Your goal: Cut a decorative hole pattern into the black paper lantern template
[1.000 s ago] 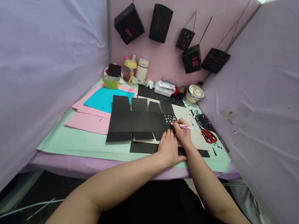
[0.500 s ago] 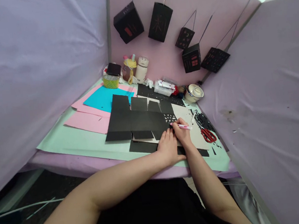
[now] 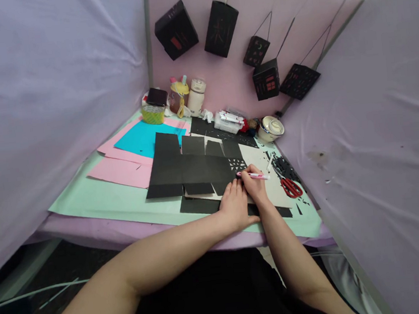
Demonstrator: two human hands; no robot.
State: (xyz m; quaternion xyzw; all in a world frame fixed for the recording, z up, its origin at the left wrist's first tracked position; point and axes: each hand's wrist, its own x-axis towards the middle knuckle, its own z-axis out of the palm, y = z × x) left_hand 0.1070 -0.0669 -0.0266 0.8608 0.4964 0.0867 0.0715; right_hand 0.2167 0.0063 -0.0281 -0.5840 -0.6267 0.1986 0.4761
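Observation:
A sheet of black card [image 3: 195, 167], cut with slits and flaps, lies on the table. Small triangular openings [image 3: 237, 164] pierce its right part, showing white beneath. Pressed flat on its lower right area is my left hand [image 3: 234, 205], fingers stretched out and holding nothing. Just right of those fingertips, my right hand [image 3: 254, 184] is closed round a slim pink-and-white craft knife [image 3: 259, 175]. The knife's front end points left onto the card below the openings; its tip is too small to make out. A white board [image 3: 276, 187] lies under the card.
Red-handled scissors [image 3: 291, 187] and black paper scraps [image 3: 286, 169] lie right. Pink [image 3: 119, 172] and blue paper [image 3: 143, 138] lie left. Behind stand a cream bottle [image 3: 197, 97], a clear box of pens [image 3: 228, 122] and a bowl [image 3: 271, 129]. Black paper lanterns [image 3: 221, 28] hang above.
The view has shifted slightly. The craft knife's front end has moved a little to the left, and the knife lies slightly flatter. My left hand stays in place on the card.

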